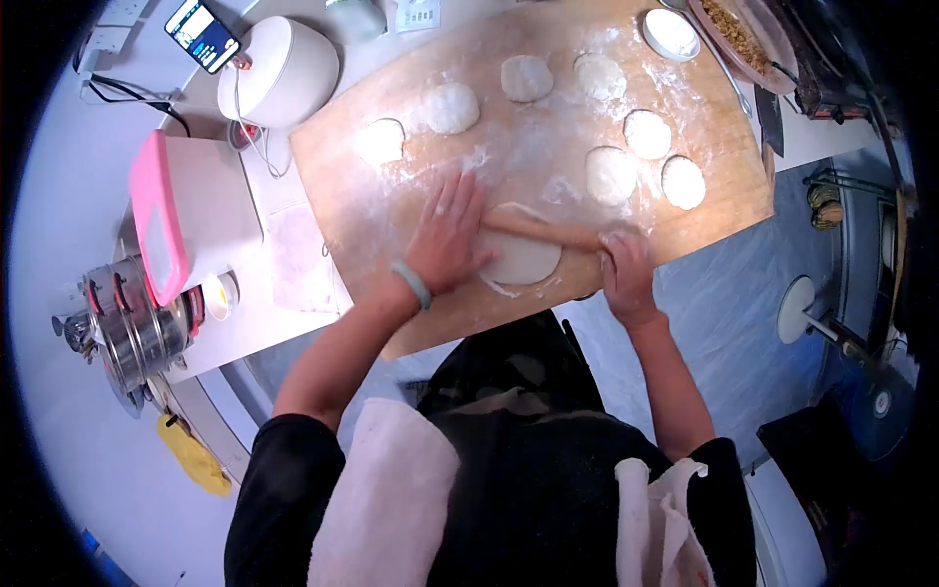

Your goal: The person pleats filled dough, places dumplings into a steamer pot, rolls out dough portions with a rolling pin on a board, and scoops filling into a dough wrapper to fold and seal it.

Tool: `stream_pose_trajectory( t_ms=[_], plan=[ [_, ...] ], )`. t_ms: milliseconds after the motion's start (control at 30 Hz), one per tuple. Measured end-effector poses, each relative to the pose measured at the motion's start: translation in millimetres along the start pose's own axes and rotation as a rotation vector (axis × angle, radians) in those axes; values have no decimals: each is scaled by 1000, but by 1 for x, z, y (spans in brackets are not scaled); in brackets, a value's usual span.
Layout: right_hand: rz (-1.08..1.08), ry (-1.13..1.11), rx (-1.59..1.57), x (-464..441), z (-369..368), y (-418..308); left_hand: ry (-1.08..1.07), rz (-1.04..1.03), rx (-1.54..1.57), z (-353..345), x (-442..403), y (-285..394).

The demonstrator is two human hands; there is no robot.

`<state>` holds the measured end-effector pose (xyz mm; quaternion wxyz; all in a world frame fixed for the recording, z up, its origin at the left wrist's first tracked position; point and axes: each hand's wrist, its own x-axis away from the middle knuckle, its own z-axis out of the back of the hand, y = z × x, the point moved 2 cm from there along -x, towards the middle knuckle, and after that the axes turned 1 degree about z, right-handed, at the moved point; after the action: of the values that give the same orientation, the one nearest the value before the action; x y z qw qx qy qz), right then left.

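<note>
In the middle of the frame, a flat piece of dough (523,262) lies on the wooden board (724,220), and the rolling pin (548,231) lies across its upper part. The left hand (448,240) is palm down over the left end of the pin, its fingers long and almost straight, with the thumb spread toward the dough. The right hand (629,279) has its fingers bent around the right end; how tightly they press, I cannot tell. For good rolling, I think both palms should push with equal weight, because the two hands hold the pin differently and one side of the dough could become thinner. It seems better to press lightly near the rim and to turn the dough a little between strokes. The loose flour (559,190) just above the pin could help if the dough sticks.
</note>
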<state>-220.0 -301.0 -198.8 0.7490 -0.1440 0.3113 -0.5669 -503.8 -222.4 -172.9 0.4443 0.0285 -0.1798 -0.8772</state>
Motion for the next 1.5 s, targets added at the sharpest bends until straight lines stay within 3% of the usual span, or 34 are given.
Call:
stream_pose_trajectory(
  t_ms=[167, 367, 700, 800, 867, 1100, 1400, 1500],
  plan=[
    [-27, -15, -38, 25, 0, -23, -70, -22, 14, -14, 57, 17],
    [-19, -9, -59, -8, -3, -9, 138, -70, -36, -5, -13, -6],
    [36, -100, 13, 19, 5, -31, -117, -18, 83, -36, 94, 19],
    [67, -121, 32, -5, 0, -21, -28, 80, 61, -32, 47, 2],
    [49, -161, 73, -29, 3, -20, 137, 5, 22, -23, 12, -14],
    [-30, 41, 49, -22, -11, -15, 121, -151, -69, 3, -54, -28],
    [-125, -32, 36, 14, -12, -53, -62, -125, -39, -2, 31, -16],
    [-85, -55, 51, 8, -9, -57, -7, -76, -1, 0, 42, -14]
  ],
)
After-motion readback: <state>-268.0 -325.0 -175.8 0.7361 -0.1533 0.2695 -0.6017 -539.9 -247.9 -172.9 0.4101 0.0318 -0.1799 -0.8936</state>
